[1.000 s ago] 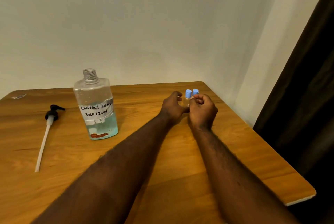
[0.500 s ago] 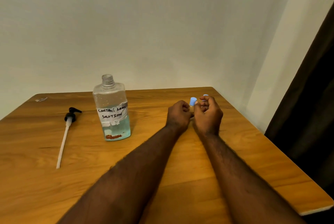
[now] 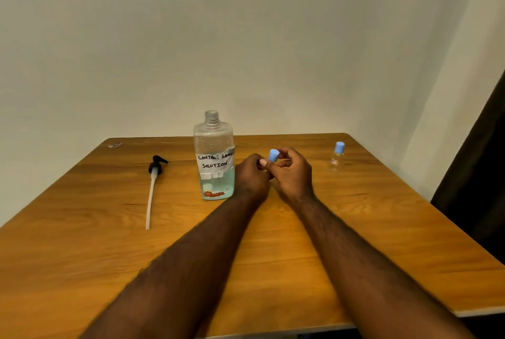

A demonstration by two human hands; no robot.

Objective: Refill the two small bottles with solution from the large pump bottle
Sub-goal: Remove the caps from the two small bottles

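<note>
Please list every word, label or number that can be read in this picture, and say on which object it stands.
"CONTACT LENS SOLUTION": handwritten on the white tape label of the large bottle; the last letter of the first word is smudged.
Red print at its base: too blurred to read.
Red label on the standing small bottle: too small to read.
Held blue cap: no text shows.

Dead centre of the frame both hands meet: left hand (image 3: pixel 251 176) and right hand (image 3: pixel 293 177) curl round a blue-capped small bottle (image 3: pixel 273 155), only its cap poking out. Just left, touching the left hand in the picture, the big pump bottle (image 3: pixel 213 147) stands open-necked, liquid low. Its pump (image 3: pixel 153 185) lies flat further left. The second small bottle (image 3: pixel 337 157) stands upright at right, on the wooden table (image 3: pixel 273 256).
</note>
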